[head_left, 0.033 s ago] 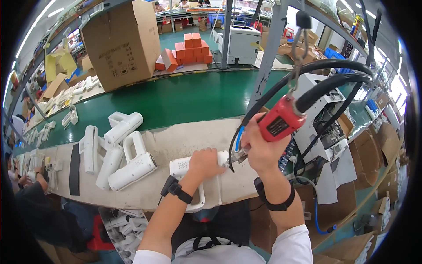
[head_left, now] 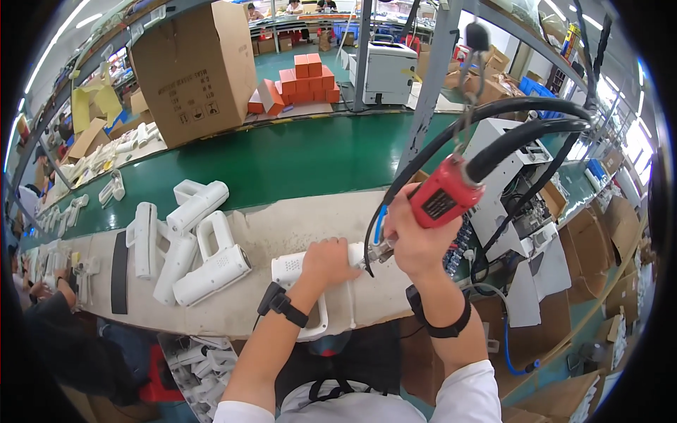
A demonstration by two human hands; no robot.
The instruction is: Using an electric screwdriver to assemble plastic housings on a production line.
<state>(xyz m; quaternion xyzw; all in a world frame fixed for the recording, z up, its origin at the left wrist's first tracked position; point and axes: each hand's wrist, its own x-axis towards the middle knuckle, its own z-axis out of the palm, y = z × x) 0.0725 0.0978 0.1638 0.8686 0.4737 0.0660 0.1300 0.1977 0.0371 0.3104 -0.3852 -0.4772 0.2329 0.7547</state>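
Observation:
My left hand (head_left: 328,262) is closed over a white plastic housing with a loop handle (head_left: 285,268), pressing it down on the cardboard-covered bench. My right hand (head_left: 422,245) grips a red powered screwdriver (head_left: 447,192) that hangs from a chain. Its metal nose meets the right end of the housing; the exact contact point is hidden by a black cable and my fingers. To the left lie several similar white housings (head_left: 215,275), some leaning on each other. A dark flat strip (head_left: 120,273) rests beyond them.
A green conveyor belt (head_left: 303,166) runs behind the bench, with a large carton (head_left: 190,84) and orange boxes (head_left: 307,81) past it. Thick black cables (head_left: 529,130) arch over my right side. A grey post (head_left: 427,92) stands ahead. A co-worker's arm (head_left: 65,289) shows at far left.
The red screwdriver and my right hand have shifted slightly to the left, and the chain and cables have swayed with them. My left hand and the housing stay put.

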